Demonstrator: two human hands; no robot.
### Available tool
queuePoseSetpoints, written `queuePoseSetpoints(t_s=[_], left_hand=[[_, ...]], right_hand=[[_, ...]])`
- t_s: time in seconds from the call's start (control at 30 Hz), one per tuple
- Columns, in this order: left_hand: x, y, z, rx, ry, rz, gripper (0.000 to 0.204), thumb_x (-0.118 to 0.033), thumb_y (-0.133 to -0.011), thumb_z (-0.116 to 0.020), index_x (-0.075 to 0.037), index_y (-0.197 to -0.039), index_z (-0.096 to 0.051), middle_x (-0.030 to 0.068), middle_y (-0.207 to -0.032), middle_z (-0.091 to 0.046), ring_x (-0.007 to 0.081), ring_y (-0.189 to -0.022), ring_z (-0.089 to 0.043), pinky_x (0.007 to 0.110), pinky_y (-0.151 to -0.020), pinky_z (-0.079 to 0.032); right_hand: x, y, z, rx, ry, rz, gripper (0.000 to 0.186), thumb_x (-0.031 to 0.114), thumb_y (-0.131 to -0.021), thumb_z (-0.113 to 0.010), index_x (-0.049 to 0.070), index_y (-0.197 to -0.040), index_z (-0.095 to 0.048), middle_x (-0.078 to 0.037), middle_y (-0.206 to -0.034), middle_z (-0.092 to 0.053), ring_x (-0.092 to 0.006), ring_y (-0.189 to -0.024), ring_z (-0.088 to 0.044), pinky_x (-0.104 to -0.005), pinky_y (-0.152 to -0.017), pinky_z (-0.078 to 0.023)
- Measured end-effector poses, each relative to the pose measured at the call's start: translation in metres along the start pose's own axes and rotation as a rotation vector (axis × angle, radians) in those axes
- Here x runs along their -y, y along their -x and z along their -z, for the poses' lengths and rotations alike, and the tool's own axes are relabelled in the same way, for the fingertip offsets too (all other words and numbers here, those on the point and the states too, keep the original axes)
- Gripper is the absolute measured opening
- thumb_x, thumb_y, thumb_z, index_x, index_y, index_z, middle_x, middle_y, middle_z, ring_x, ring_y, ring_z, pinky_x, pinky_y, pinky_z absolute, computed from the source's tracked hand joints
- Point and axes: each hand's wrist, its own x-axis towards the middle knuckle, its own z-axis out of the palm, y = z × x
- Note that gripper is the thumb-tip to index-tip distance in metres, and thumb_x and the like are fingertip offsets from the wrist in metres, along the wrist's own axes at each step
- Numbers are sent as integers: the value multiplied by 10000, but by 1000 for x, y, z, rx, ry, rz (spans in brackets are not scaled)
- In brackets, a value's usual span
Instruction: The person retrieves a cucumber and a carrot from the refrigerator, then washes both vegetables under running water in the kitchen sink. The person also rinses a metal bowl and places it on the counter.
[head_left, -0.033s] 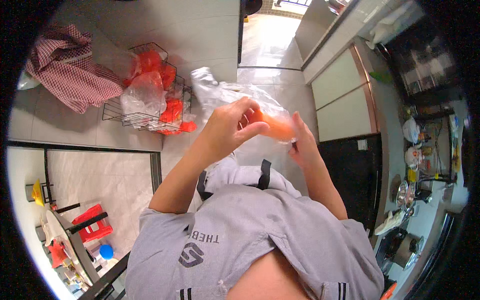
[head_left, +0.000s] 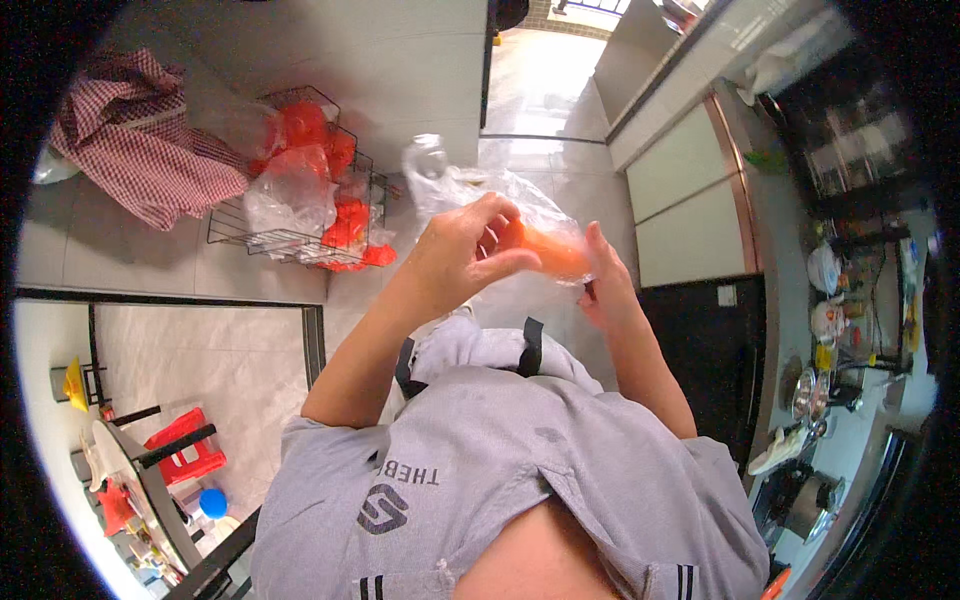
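Note:
My left hand is closed around one end of a thick orange carrot, thumb below and fingers curled over it. A crumpled clear plastic bag lies around and beyond the carrot, its loose end sticking out past my left knuckles. At the carrot's right end, my right hand grips the bag's edge, thumb pointing up; its fingertips are partly hidden. Both hands are held out in front of my body, above the floor.
A wire basket with red and clear plastic bags hangs at the left, beside a red checked cloth. On the right runs a counter with a pot and pans. A red stool stands through the doorway at lower left.
The loose end of the bag has shifted slightly to the right. Both hands keep nearly the same place and hold.

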Motion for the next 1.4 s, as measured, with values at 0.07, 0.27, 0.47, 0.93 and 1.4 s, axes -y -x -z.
queuePoseSetpoints(t_s=[0.07,0.27,0.47,0.93,1.4], left_hand=[[27,-15,20,54,160,65,466,-189,-782,-741,-21,-1137,-491,95,-952,-622,145,-829,-606,271,-746,-490],[109,-50,71,-41,737,270,427,-164,-768,-745,-27,-1105,-522,66,-929,-631,119,-798,-592,246,-728,-477],[156,-54,94,-204,1182,296,475,-87,-792,-694,-63,-1213,-475,79,-1072,-591,149,-888,-597,282,-786,-502],[173,-74,112,-847,1342,-79,340,11,-837,-599,-105,-1148,-525,32,-1113,-566,157,-1037,-545,291,-877,-474],[125,-88,120,-536,1536,-201,331,-263,-920,-530,-77,-1193,-510,103,-1178,-554,202,-1041,-559,325,-907,-477]], right_hand=[[8,-36,-15,-45,36,5,538,557,-915,-437,51,-1029,-579,-16,-770,-587,-62,-574,-474,-231,-436,-340],[25,-128,-58,-244,586,96,582,577,-924,-403,52,-830,-634,53,-595,-486,-44,-511,-399,-213,-416,-259],[53,-180,-88,-222,741,316,239,270,-917,-581,42,-858,-618,71,-620,-484,-10,-502,-386,-190,-427,-278],[73,-184,-130,256,1233,494,272,139,-774,-727,58,-949,-535,-67,-610,-604,-133,-495,-601,-269,-468,-481],[147,-239,-147,242,1150,973,246,24,-737,-703,46,-979,-664,-44,-799,-630,-102,-641,-572,-226,-493,-451]])
